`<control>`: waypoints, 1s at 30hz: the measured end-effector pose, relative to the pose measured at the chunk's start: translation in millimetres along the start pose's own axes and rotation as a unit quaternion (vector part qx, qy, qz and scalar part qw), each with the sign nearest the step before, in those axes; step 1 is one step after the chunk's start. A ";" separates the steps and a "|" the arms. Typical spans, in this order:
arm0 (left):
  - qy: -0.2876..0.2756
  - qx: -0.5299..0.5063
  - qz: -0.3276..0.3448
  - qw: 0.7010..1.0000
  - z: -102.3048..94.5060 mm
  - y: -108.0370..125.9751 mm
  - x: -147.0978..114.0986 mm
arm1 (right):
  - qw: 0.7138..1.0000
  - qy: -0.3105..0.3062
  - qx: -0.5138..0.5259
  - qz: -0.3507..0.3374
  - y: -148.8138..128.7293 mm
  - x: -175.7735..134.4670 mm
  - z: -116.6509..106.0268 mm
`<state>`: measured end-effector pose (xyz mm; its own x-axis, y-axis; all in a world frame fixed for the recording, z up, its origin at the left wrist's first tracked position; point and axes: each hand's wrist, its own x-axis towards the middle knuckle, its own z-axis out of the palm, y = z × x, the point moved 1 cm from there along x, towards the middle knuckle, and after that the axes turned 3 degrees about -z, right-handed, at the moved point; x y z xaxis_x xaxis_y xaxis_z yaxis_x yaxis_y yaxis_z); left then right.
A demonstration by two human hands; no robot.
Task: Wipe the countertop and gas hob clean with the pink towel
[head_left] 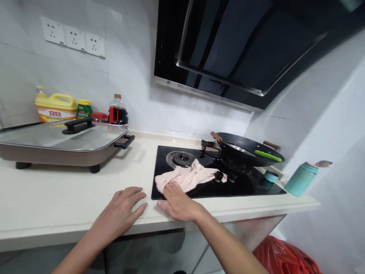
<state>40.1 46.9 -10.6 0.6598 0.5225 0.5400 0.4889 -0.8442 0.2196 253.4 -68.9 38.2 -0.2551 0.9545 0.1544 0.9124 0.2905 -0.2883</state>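
A crumpled pale pink cloth (188,178) lies across the front left of the black glass cooktop (242,188), reaching to the control knobs (219,176). My right hand (176,201) rests flat on the cloth's near left edge, its fingers stretched out and the thumb apart. Some fingertips blend into the folds. My left hand (125,205) lies on the white countertop (71,198), left of the cooktop, with fingers spread and nothing in it. Behind the cloth, the left burner (181,159) shows bare, its pan support off.
A lidded electric pan (57,152) stands at left, before a yellow detergent jug (56,106) and a dark sauce bottle (117,112). A black wok (245,150) with a green-handled tool (268,156) covers the right burner. A teal flask (301,179) stands at the right end, beneath the range hood (228,49).
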 end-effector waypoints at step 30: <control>-0.023 -0.007 -0.019 1.000 -5.3 2.0 0.3 | 0.910 -0.023 -0.091 0.403 192.6 -17.4 -100.0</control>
<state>38.2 44.8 -5.7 0.6667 0.5593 0.4926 0.5067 -0.8249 0.2508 465.5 -36.3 74.5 0.5110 0.8559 -0.0794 0.8462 -0.5171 -0.1282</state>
